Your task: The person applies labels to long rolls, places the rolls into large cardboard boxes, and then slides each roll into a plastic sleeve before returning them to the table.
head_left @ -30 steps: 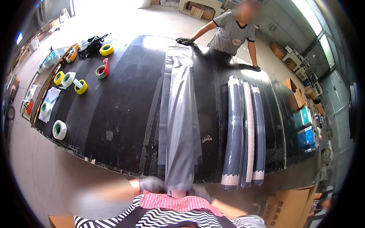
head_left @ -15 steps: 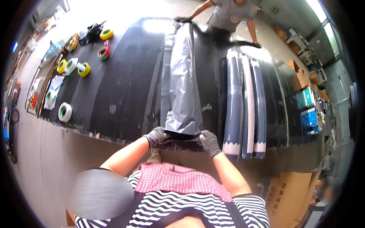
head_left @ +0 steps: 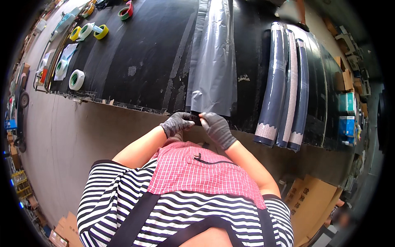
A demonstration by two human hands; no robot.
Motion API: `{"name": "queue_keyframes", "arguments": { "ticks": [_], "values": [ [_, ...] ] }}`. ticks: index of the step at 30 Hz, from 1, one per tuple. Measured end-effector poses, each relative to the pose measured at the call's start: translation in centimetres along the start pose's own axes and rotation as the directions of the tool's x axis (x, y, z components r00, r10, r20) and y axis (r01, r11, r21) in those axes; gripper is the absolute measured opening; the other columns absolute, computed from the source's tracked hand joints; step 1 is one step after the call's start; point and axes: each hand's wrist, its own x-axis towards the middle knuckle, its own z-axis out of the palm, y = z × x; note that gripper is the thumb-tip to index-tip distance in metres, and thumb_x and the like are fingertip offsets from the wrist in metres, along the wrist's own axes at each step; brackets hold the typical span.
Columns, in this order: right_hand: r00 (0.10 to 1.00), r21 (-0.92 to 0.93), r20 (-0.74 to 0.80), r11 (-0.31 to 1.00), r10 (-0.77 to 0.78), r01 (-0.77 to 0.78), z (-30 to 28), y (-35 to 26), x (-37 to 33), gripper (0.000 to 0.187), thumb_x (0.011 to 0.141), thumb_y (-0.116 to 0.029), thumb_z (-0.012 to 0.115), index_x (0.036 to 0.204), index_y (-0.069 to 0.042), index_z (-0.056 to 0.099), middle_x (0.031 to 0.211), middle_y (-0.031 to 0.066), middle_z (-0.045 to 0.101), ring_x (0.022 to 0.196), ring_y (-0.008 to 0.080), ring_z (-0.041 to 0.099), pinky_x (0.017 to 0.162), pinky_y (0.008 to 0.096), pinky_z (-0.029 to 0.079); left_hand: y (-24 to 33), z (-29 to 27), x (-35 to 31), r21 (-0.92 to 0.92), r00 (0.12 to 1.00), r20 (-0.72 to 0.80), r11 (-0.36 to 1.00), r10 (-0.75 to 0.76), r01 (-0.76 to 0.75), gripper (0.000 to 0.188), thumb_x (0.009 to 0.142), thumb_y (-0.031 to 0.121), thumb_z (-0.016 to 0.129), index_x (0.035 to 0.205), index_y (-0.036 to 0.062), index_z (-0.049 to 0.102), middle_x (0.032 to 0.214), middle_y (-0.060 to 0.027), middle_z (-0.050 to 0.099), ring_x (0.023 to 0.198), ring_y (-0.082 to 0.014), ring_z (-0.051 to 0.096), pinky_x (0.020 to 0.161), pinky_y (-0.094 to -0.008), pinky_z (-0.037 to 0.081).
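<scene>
A long, flat grey plastic bag [head_left: 214,70] lies lengthwise on the black table [head_left: 135,45], running away from me. My gloved left hand [head_left: 177,123] is at the left of its near end, fingers closed on the bag's dark edge by the table's front. My gloved right hand [head_left: 218,128] pinches the same near end from the other side, its bare fingertips close to the left hand. Some of what lies between the fingers is hidden. The bag's far end runs out of view.
Rolls in clear wrap [head_left: 273,82] lie on the right and overhang the front edge. Tape rolls [head_left: 77,79] sit at the left. Cardboard [head_left: 310,206] leans low on the right, with boxes [head_left: 349,103] beyond the table. Part of another person [head_left: 302,14] shows at the far right.
My hands have come together from the two sides of the bag's mouth, which was spread apart. The bag's near end looks flatter. The view has tipped down, and the co-worker is mostly out of it.
</scene>
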Motion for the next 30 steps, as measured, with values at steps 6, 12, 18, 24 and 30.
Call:
{"name": "queue_keyframes", "arguments": {
  "ticks": [6,12,18,24,30],
  "values": [
    [0.995,-0.170,0.100,0.985,0.022,-0.005,3.3,0.4,2.3,0.014,0.089,-0.020,0.062,0.098,-0.010,0.066,0.092,0.0110,0.063,0.087,0.0302,0.064,0.079,0.0416,0.052,0.0,0.1,0.3,0.096,0.992,0.030,0.988,0.120,-0.122,0.019,0.085,0.011,0.076,0.103,0.0067,0.071,0.082,0.0028,0.066,0.073,-0.0082,0.060,0.070,-0.0269,0.052],
    [0.990,0.316,-0.072,0.944,0.121,-0.093,1.0,2.9,-7.1,0.016,0.090,-0.020,0.063,0.098,-0.006,0.064,0.094,0.0131,0.064,0.085,0.0298,0.063,0.077,0.0364,0.050,0.4,-0.3,-0.2,0.149,0.998,-0.048,0.987,-0.045,0.052,0.026,0.085,0.005,0.070,0.111,0.0003,0.070,0.101,-0.0045,0.070,0.095,-0.0126,0.062,0.088,-0.0297,0.050],
    [0.558,-0.167,0.198,0.589,0.806,-0.791,2.5,12.7,-34.4,0.033,0.092,-0.034,0.059,0.108,-0.007,0.067,0.100,0.0156,0.070,0.088,0.0303,0.066,0.078,0.0421,0.052,7.3,-1.2,-2.4,0.962,0.896,-0.010,0.248,0.444,-0.112,0.049,0.078,0.009,0.066,0.126,0.0100,0.061,0.124,-0.0127,0.063,0.119,-0.0299,0.058,0.103,-0.0389,0.045],
    [0.894,-0.265,0.057,0.870,0.445,-0.416,-2.9,9.6,-18.7,0.015,0.085,-0.016,0.065,0.098,-0.010,0.061,0.095,0.0147,0.065,0.090,0.0346,0.063,0.074,0.0436,0.051,7.4,-3.7,2.3,0.723,0.583,0.683,-0.515,0.439,-0.460,0.068,0.075,0.023,0.066,0.141,0.0214,0.050,0.149,-0.0053,0.046,0.141,-0.0259,0.039,0.116,-0.0472,0.030],
    [0.913,-0.519,-0.037,0.789,-0.406,0.329,-6.2,8.5,-1.9,0.049,0.077,-0.006,0.064,0.125,-0.016,0.061,0.132,0.0055,0.056,0.125,0.0260,0.051,0.101,0.0398,0.045,7.7,-4.3,4.3,0.603,0.507,0.797,-0.488,0.329,-0.631,0.064,0.082,0.030,0.060,0.144,0.0236,0.046,0.153,-0.0038,0.040,0.144,-0.0250,0.035,0.117,-0.0488,0.028]
  ]
}}
